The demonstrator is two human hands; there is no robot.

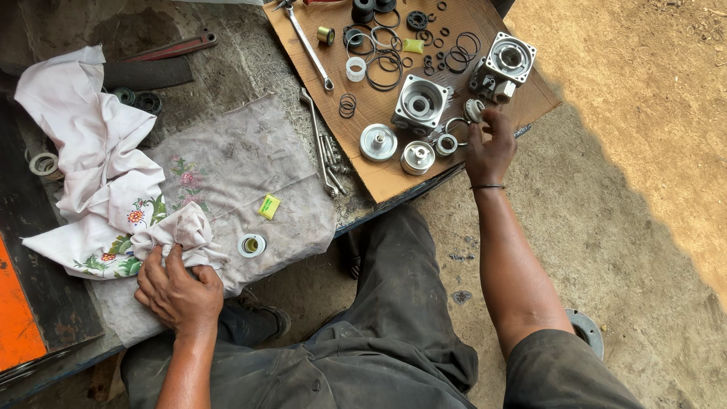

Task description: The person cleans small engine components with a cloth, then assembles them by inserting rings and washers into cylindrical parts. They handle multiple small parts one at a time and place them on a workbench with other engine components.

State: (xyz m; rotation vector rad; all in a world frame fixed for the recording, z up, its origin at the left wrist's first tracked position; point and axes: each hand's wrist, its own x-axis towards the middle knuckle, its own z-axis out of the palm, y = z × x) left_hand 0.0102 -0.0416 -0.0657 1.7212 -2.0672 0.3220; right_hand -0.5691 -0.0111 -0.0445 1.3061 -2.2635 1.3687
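My left hand (176,291) rests near the bench's front edge, fingers closed on a bunched end of the flowered white rag (98,163). My right hand (490,148) reaches over the cardboard sheet (379,176); its fingertips touch a small round metal part (475,109) beside a metal ring (446,144). Close by lie a square aluminium housing (421,101), a second housing (506,62), and two round metal caps (378,142) (417,157). Whether the right hand's fingers grip the small part is unclear.
Several black O-rings (385,70) and a long wrench (309,47) lie on the cardboard. Another wrench (319,144) lies at the edge of the dirty grey cloth (242,163), which also bears a white ring part (251,245) and a yellow packet (269,206). An orange object (17,310) sits left. Dirt ground lies right.
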